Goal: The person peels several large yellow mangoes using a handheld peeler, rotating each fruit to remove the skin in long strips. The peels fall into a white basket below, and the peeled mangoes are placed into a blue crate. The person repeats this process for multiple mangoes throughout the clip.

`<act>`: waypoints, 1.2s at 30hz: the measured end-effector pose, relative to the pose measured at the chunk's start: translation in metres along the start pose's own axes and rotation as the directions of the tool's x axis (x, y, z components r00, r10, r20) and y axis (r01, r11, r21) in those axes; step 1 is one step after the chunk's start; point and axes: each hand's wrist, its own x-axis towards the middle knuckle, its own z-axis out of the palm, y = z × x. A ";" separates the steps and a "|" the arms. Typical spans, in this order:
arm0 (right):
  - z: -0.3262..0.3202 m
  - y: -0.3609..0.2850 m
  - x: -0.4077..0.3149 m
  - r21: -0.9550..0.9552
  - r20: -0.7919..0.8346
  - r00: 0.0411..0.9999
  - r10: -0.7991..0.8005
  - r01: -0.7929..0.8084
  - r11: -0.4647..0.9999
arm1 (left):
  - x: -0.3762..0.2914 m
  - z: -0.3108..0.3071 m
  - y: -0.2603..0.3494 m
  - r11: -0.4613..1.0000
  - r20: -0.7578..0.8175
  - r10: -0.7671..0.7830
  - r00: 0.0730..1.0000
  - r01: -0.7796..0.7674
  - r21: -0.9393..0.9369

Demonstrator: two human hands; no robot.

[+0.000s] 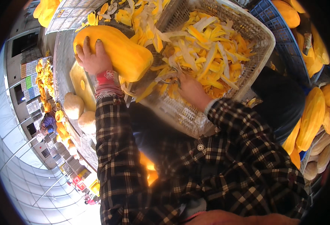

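Observation:
A peeled orange squash (pixel 117 47), long and thick, lies tilted over the work surface at upper left. My left hand (pixel 94 57) grips its near side, fingers spread over the skinless flesh. Lower and to the right, my right hand (pixel 191 88) is closed around a metal hand tool (pixel 167 80) that looks like a peeler. Strips of peel partly cover the tool. This hand is over the near part of a pale plastic crate (pixel 262 53), against a heap of yellow and whitish peel strips (pixel 210 53).
More peelings (pixel 136 19) lie beyond the squash. Unpeeled tan squashes (pixel 73 105) and a yellowish board (pixel 82 84) are at left. A blue crate (pixel 286 36) and peeled squashes (pixel 312 118) stand at right. In the left background is another person (pixel 47 125).

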 end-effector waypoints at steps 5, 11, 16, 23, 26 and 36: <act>0.013 -0.005 0.025 -0.065 -0.216 0.961 -0.175 0.165 0.984 | 0.000 0.000 -0.006 0.993 0.036 0.088 0.995 -0.091 0.072; 0.024 0.038 0.040 -0.220 0.028 0.995 -0.101 0.104 0.970 | 0.000 -0.002 -0.003 1.000 0.005 0.005 1.000 -0.005 -0.004; 0.018 0.063 0.027 -0.196 -0.115 0.985 -0.126 0.101 0.975 | 0.001 -0.002 -0.005 0.999 0.009 0.029 1.000 -0.029 -0.036; 0.026 0.018 0.050 0.094 -0.237 0.904 -0.357 0.387 0.917 | 0.000 0.000 -0.012 0.991 0.020 0.113 0.993 -0.114 0.075; 0.019 0.016 0.050 0.116 -0.243 0.888 -0.391 0.426 0.897 | -0.001 0.003 -0.017 0.991 -0.028 0.121 0.992 -0.119 0.062; -0.010 0.025 0.069 -0.207 -0.092 0.777 -0.622 0.597 0.775 | -0.003 -0.004 -0.010 0.998 0.004 0.040 0.999 -0.040 -0.044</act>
